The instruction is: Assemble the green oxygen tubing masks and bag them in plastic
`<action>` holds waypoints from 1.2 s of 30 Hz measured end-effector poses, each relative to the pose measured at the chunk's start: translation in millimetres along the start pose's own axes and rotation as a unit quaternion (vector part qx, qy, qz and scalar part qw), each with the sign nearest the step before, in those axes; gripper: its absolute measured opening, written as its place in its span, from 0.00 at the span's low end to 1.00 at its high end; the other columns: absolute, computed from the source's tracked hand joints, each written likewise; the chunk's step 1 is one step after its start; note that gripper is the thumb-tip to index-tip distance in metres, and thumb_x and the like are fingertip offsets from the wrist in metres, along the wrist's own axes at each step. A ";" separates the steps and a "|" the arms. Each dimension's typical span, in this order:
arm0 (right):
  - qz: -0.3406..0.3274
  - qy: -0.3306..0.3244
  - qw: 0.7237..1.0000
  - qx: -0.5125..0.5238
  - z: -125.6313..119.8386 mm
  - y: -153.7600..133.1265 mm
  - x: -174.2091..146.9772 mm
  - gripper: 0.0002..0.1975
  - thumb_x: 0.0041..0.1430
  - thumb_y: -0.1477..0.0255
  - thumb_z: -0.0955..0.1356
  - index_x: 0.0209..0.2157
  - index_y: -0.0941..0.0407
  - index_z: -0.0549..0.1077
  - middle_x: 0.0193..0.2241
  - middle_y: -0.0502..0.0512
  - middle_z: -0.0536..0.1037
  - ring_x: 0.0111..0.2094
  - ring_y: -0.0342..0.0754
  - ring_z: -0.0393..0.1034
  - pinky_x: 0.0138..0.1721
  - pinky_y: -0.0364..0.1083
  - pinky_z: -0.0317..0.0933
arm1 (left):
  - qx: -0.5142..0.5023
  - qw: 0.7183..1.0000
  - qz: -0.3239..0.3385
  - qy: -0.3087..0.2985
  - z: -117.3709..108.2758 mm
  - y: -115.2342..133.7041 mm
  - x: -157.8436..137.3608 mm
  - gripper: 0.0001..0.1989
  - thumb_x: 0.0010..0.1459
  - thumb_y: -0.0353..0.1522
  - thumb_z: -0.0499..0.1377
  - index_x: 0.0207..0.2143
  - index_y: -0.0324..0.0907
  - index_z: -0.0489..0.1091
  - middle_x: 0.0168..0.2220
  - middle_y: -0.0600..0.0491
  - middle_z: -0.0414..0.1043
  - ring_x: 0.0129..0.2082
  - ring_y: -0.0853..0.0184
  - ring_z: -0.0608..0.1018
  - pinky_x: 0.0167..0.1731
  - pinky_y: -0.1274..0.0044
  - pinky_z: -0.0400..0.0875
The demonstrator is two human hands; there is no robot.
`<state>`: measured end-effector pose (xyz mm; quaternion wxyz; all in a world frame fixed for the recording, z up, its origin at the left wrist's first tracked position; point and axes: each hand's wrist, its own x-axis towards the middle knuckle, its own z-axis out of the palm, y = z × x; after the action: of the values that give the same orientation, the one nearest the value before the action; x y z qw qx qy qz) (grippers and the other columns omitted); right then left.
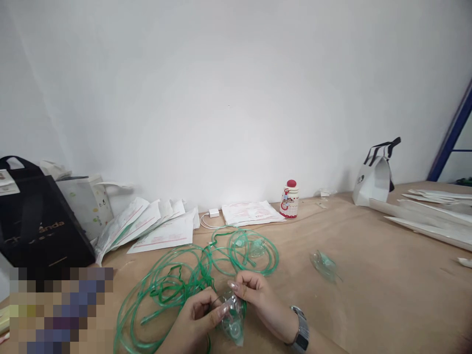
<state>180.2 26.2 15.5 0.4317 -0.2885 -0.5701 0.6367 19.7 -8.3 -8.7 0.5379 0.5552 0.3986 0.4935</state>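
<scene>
Between my two hands is a clear, green-tinted oxygen mask [233,322], its narrow end pointing down toward me. My left hand [201,317] pinches its left edge between thumb and fingers. At the upper right edge, my right hand [254,292] also grips it with thumb and bent fingers; a watch is on that wrist. Coils of green tubing [138,280] with green elastic straps lie just beyond and left of my hands. Within the farther coil rests another clear mask [257,247]. A separate clear mask [324,265] lies to the right on the brown table covering.
White printed pouches [165,236] lean at the back left beside a black bag [40,221]. A flat pouch [252,213], a white charger [214,213] and a red-topped bottle [290,200] stand along the wall. A white bag [374,177] and long packets [427,226] are at right.
</scene>
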 end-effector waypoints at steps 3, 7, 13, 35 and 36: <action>0.005 -0.015 1.000 -0.011 0.3 0.9 0.0 0.23 0.43 0.53 0.69 0.18 0.58 0.62 0.16 0.45 0.62 0.20 0.38 0.52 0.24 0.41 0.45 | 0.025 0.999 0.004 -0.022 -5.4 -3.3 1.8 0.17 0.43 0.42 0.62 0.17 0.41 0.61 0.21 0.57 0.58 0.26 0.69 0.61 0.28 0.76 0.54; -0.005 -0.043 0.998 -0.056 -1.4 1.7 1.0 0.23 0.44 0.52 0.68 0.19 0.58 0.62 0.17 0.45 0.62 0.21 0.39 0.52 0.24 0.41 0.46 | 0.041 0.999 0.005 -0.035 -10.9 -6.1 3.3 0.16 0.44 0.41 0.62 0.17 0.41 0.60 0.22 0.57 0.59 0.28 0.67 0.62 0.30 0.75 0.55; -0.023 -0.112 0.983 -0.142 -3.3 -1.8 0.3 0.22 0.51 0.51 0.63 0.22 0.58 0.63 0.20 0.46 0.60 0.24 0.40 0.52 0.26 0.41 0.48 | 0.037 0.999 0.019 -0.035 -9.3 -6.9 3.3 0.15 0.44 0.39 0.62 0.17 0.41 0.60 0.23 0.57 0.59 0.28 0.68 0.63 0.31 0.75 0.55; -0.001 -0.108 0.979 -0.173 -4.2 -9.6 -4.5 0.23 0.49 0.52 0.63 0.18 0.59 0.63 0.17 0.49 0.63 0.20 0.41 0.56 0.24 0.42 0.51 | 0.095 0.987 -0.012 -0.131 -4.8 21.7 -3.4 0.15 0.44 0.39 0.62 0.19 0.42 0.59 0.27 0.56 0.58 0.34 0.65 0.63 0.36 0.74 0.55; 0.002 -0.096 0.979 -0.179 -2.3 -8.3 -5.5 0.23 0.49 0.52 0.63 0.18 0.58 0.63 0.17 0.48 0.63 0.20 0.41 0.55 0.23 0.42 0.51 | 0.106 0.985 -0.016 -0.134 -4.6 23.9 -4.1 0.16 0.44 0.40 0.62 0.19 0.42 0.58 0.27 0.56 0.57 0.34 0.65 0.63 0.36 0.74 0.55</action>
<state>186.5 22.3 22.5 0.3154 -0.2994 -0.7131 0.5499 12.3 -13.9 14.2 0.5323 0.6638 0.3814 0.3613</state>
